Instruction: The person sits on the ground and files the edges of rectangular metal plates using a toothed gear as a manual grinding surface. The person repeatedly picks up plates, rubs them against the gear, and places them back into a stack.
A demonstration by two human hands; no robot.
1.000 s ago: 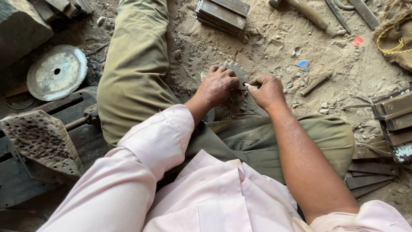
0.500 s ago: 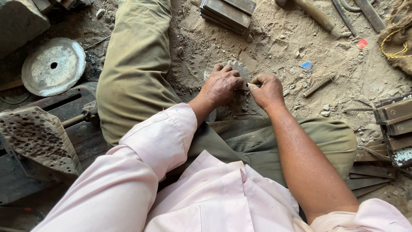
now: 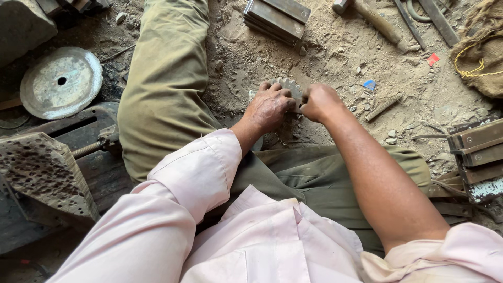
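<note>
I sit on sandy ground with my legs in olive trousers folded in front of me. My left hand (image 3: 270,107) presses down on a small grey toothed metal piece (image 3: 289,86) lying in the sand; only its far edge shows past my fingers. My right hand (image 3: 318,101) is closed in a fist beside it, knuckles touching the left hand's fingers. Whatever the right fist grips is hidden.
A round metal disc with a centre hole (image 3: 61,82) lies far left. Stacked metal bars (image 3: 276,18) sit ahead, a hammer (image 3: 367,14) beside them. More bars (image 3: 479,149) are at right, a pitted metal block (image 3: 39,175) at left, burlap sacking (image 3: 484,50) top right.
Both hands have stayed together over the toothed piece. A thin pale object that showed between the fingers a second ago is now hidden inside the right fist.
</note>
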